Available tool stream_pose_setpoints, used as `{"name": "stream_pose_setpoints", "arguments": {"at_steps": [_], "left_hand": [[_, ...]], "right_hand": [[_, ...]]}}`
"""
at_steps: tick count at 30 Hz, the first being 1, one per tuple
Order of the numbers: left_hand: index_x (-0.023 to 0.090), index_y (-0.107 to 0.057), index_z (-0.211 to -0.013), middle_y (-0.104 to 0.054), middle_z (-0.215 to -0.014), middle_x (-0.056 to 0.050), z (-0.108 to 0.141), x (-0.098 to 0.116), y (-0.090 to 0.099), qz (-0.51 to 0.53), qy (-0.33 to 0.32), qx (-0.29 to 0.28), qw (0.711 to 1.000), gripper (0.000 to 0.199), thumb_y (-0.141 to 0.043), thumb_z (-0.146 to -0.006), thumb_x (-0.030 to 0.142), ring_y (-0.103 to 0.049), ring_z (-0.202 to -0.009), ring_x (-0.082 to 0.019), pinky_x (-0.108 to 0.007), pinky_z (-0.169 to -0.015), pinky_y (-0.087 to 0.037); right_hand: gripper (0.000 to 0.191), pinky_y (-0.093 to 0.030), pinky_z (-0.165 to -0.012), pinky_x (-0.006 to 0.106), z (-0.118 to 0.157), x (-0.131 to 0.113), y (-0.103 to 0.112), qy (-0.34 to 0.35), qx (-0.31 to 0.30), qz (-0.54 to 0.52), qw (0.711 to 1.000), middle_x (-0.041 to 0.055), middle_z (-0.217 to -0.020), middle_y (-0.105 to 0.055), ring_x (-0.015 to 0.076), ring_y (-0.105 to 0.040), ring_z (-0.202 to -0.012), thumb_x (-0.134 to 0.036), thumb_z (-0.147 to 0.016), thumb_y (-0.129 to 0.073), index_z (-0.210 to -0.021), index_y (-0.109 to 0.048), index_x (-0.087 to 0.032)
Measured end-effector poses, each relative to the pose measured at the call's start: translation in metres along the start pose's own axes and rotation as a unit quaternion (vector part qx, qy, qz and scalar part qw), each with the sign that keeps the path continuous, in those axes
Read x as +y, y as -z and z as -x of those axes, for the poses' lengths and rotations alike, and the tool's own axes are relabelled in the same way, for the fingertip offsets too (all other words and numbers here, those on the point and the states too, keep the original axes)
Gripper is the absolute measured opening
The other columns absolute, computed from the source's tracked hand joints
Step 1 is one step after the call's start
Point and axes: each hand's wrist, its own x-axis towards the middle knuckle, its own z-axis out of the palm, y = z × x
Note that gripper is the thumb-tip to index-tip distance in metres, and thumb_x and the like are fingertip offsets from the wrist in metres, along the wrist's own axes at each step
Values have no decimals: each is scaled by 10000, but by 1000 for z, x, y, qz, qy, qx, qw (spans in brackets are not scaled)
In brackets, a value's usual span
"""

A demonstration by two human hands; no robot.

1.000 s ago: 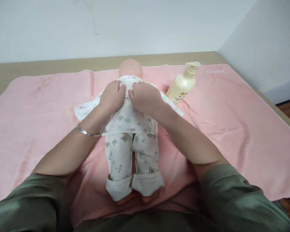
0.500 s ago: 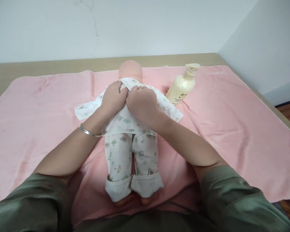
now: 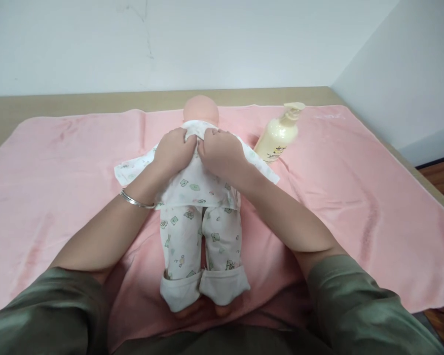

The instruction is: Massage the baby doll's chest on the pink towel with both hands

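The right hand (image 3: pixel 222 153) had shifted slightly to the right since the frame half a second before, opening a narrow gap between the two hands and bringing its thumb into view; the left hand (image 3: pixel 175 150) had barely changed position.

Both hands rested on the upper part of the doll's printed white cotton top (image 3: pixel 192 180), just below the collar. The fingers of each were bent against the cloth, thumbs pointing towards each other across the gap; whether they pinched a fold could not be told. A silver bangle (image 3: pixel 135 201) circled the left wrist.

The baby doll (image 3: pixel 198 197) lay in the middle of a pink blanket (image 3: pixel 340 212), its smooth head (image 3: pixel 201 109) at the far end and its legs towards the person. The top's sleeves spread out to either side. Matching trousers (image 3: pixel 183 239) covered the legs, their plain cuffs (image 3: pixel 225 286) turned up.

A pale yellow pump bottle (image 3: pixel 279 135) stood on the blanket just beyond the right-hand sleeve. The blanket covered most of a wooden table (image 3: pixel 96 101) set against a white wall (image 3: pixel 222 44).
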Motion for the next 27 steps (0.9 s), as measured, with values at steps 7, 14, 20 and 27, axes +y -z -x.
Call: {"name": "stream_pose_setpoints", "arguments": {"at_steps": [7,14,20,27], "left_hand": [[198,-578,-817,-652,-888,-133,12,13,4,-27,26,11,999,225,-408,-932,291,-610,-882,-301,-413,-798,-448],[201,-576,-864,-675,-998,-133,14,14,0,-25,-21,15,999,196,-408,-934,273,-614,-980,-296,-403,-889,-460],[206,-574,-812,-692,-893,-98,1,-2,-7,32,-16,30,999,232,-407,-919,326,-597,-852,-250,-377,-811,-460],[198,-664,-1001,-731,-1141,-129,5,-1,-14,62,-25,56,996,301,-417,-923,351,-629,-1132,-307,-420,-1039,-478]], "right_hand": [[321,-521,-887,395,-5,9,0,-17,-12,-43,999,193,-1138,-736,314,-680,-1083,-186,-1024,-372,-1099,-664,-76],[495,-411,-1122,460,-14,15,-8,-68,-8,-61,996,254,-1406,-630,363,-576,-1313,-317,-1092,-296,-1352,-540,26],[389,-453,-940,424,17,-16,3,10,20,20,1000,238,-1123,-707,342,-652,-1080,-110,-1021,-269,-1204,-594,0],[526,-341,-1197,519,-12,12,-13,-65,14,-90,994,269,-1510,-549,390,-470,-1430,-314,-1052,-353,-1423,-503,27]]}}
